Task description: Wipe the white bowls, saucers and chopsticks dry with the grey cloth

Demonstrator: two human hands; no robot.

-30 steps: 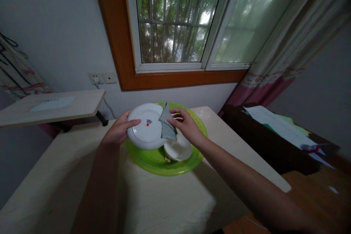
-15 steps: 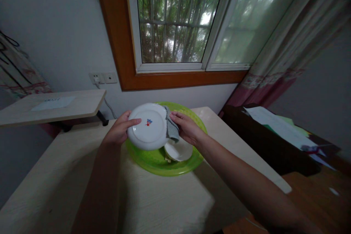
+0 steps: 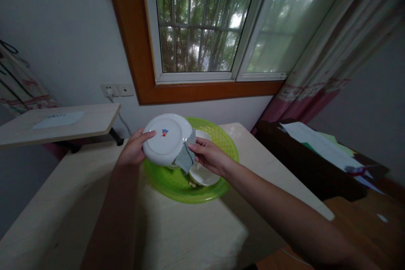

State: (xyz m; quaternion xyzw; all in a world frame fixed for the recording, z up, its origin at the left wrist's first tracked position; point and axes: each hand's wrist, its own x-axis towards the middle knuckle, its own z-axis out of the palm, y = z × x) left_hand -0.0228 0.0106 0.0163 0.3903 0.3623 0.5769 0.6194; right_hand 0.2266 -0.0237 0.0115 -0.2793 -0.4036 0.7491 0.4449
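My left hand (image 3: 134,147) grips a white plate (image 3: 164,145) by its left edge, thumb on the underside, which faces me and bears a small blue and red mark. A grey-green cloth (image 3: 186,154) is pinched in my right hand (image 3: 207,154) and wraps the plate's lower right rim. Beneath them is a round green plastic basin (image 3: 193,197). White dishes lie in it; one, a bowl (image 3: 205,177), shows below my right hand, partly covered by it. A small pale piece (image 3: 192,184) sits by that bowl, too small to name.
The basin stands on a pale wooden table (image 3: 186,236) against the wall. A raised shelf (image 3: 76,122) with a paper label is at the left, near a plugged-in cable. Papers (image 3: 319,143) lie on a dark piece of furniture at the right, beyond the table edge.
The cloth has moved from the plate's right edge down to its lower right rim, with my right hand closing on it. The plate has shifted slightly up and left and is turned a little.
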